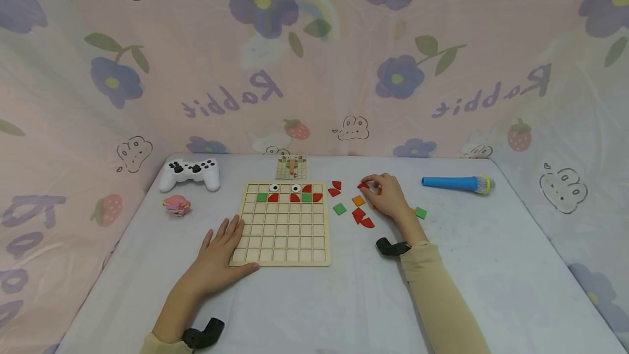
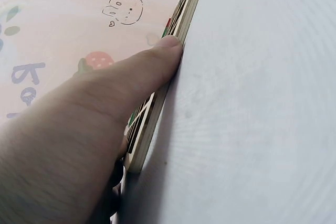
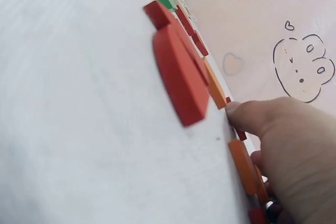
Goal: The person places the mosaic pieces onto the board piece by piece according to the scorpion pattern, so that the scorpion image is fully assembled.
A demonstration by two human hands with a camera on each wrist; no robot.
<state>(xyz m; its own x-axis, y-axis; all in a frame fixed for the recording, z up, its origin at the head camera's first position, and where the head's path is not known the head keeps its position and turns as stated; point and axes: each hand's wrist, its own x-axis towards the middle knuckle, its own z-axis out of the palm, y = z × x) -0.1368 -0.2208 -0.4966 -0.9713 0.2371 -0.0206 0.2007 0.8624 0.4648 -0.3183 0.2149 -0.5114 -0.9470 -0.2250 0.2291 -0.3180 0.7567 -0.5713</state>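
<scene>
Soft, even, rather dim light fills the head view, where the backdrop (image 1: 324, 75) looks greyish and muted and the bench (image 1: 314, 310) carries only faint shading. Both wrist views are brighter, the bench pale and almost textureless. In the left one, a soft shadow lies beside the board (image 2: 145, 137) at lower centre, and faint ripple lines cross the right side. In the right one, the large red piece (image 3: 179, 77) near upper centre looks slightly blurred.
</scene>
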